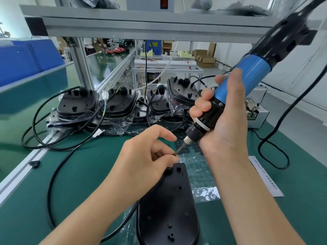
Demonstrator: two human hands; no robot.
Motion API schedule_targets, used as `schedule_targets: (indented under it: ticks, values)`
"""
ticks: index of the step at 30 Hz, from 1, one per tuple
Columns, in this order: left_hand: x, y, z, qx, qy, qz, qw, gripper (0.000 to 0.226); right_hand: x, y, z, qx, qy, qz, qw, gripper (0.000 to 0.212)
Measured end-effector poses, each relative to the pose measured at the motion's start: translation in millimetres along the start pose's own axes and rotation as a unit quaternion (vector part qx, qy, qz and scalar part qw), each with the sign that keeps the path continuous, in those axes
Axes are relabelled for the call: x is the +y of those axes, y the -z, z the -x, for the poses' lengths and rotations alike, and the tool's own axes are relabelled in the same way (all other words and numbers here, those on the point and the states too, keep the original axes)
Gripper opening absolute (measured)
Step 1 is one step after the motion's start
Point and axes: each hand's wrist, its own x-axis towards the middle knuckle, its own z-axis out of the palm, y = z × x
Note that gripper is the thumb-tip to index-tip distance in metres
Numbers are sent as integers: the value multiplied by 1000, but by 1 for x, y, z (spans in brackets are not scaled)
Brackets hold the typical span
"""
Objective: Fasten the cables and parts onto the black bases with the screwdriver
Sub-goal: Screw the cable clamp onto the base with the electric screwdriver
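A small screw [174, 154] is pinched at the bit tip by the left hand [145, 156], just above the far end of the black base [168, 206]. The screwdriver [235, 96] is gripped by the right hand [221, 121], fingers wrapped round its barrel. The bit should be kept square over the hole before driving. Beyond the base, more bases [113, 105] are stacked on the green mat [79, 174]; shelving stands behind.

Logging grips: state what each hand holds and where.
Right hand grips the screwdriver round its lower black barrel. Left hand pinches a small screw at the bit tip.
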Motion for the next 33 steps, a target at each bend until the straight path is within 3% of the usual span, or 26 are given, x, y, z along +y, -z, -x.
schedule_targets:
  ticks: [4, 9, 14, 16, 23, 24, 27, 33]
  values:
    - [-3, -2, 1, 1, 11, 62, 998, 30, 3, -1, 0, -9, 3, -14, 1000, 32]
    - [-10, 0, -1, -11, 37, 179, 983, 27, 3, 3, -1, -34, -21, -50, 998, 60]
    - [-14, -2, 2, -15, 51, 199, 979, 28, 6, 2, -1, -43, -14, 1, 999, 42]
    - [-16, -1, 2, -7, 48, 181, 982, 29, 4, 0, -4, -38, -12, 9, 999, 32]
    - [-13, 12, -5, -32, 51, 24, 998, 33, 4, -7, -13, -40, 37, 26, 998, 35]
    - [-13, 17, -7, -32, 71, 13, 997, 27, 4, -7, -13, -43, 42, 30, 998, 36]
    - [-19, 27, -6, -69, 147, -53, 985, 36, 3, -5, -14, -44, 42, 26, 998, 36]
    - [-27, 20, -10, -117, 176, -76, 974, 10, 10, 3, -12, -40, 33, 35, 998, 33]
